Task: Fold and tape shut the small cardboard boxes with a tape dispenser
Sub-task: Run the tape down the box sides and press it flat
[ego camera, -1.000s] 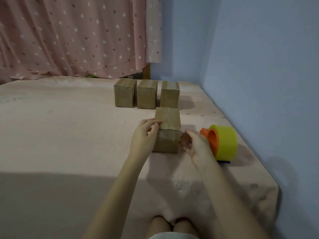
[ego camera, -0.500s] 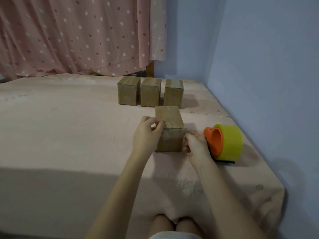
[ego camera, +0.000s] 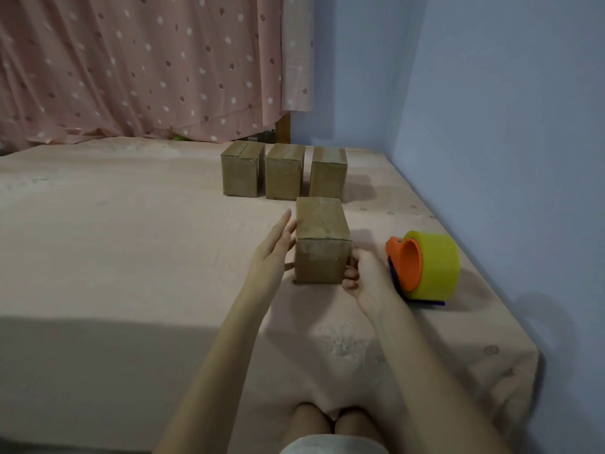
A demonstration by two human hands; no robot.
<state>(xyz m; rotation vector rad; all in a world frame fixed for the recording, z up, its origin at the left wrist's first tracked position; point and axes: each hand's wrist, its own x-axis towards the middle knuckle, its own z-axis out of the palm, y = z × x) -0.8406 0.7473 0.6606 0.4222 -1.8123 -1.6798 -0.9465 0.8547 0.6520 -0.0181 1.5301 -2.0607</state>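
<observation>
A small brown cardboard box [ego camera: 321, 239], closed and taped over its top, stands on the bed between my hands. My left hand [ego camera: 274, 250] lies flat against the box's left side with straight fingers. My right hand [ego camera: 366, 276] is at the box's lower right edge, fingers curled against it. An orange tape dispenser with a yellow tape roll [ego camera: 425, 265] rests just right of my right hand, apart from it. Three closed boxes [ego camera: 284, 173] stand in a row behind.
The pink bed sheet [ego camera: 131, 257] covers the surface; its right edge runs along the blue wall [ego camera: 507, 126]. A dotted pink curtain [ego camera: 140, 67] hangs at the back. My knees [ego camera: 334, 421] are at the near edge.
My left hand has let go of the box's top corner and straightened flat against its left side. My right hand has stayed at the box's right edge.
</observation>
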